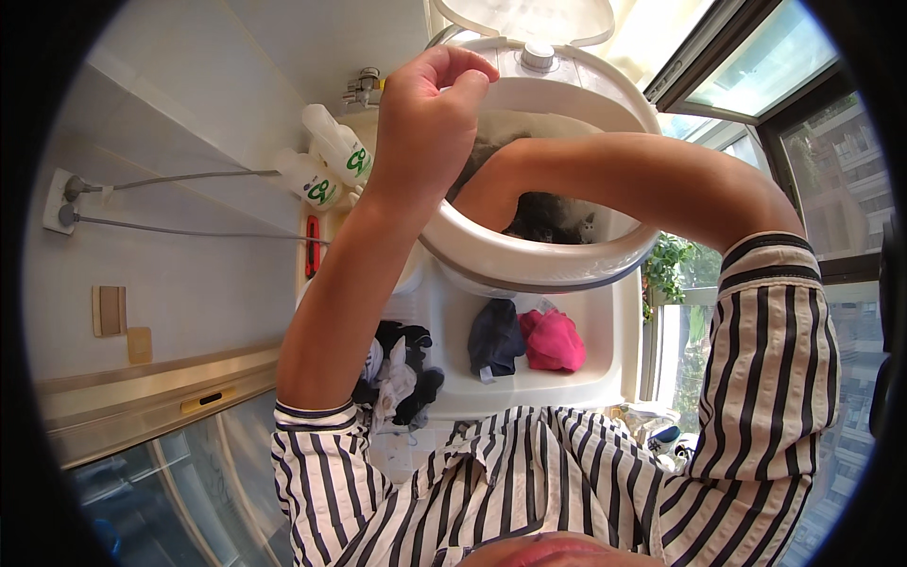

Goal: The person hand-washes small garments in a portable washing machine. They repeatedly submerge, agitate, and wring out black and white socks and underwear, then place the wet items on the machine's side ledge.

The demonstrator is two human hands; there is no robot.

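Observation:
A small white top-loading washing machine [545, 259] stands before me, its pale lid [528, 18] raised and a white dial [538, 55] at its back rim. Dark wet laundry [542, 212] lies inside the tub. My right hand [489, 195] reaches down into it with the wrist sharply bent; its fingers are hidden behind the front rim and my left forearm. Above the tub's left side, my left hand [441, 99] is curled into a loose fist, and nothing shows in it. In the white sink basin [453, 397] lie a dark navy cloth [496, 337] and a bright pink cloth [556, 340].
Black and white clothes [400, 375] are heaped left of the basin. White bottles [340, 152] and a red utility knife [312, 244] sit along the left wall, below a metal tap [365, 88]. Cords run from a wall socket [62, 202]. An open window [765, 64] borders the right.

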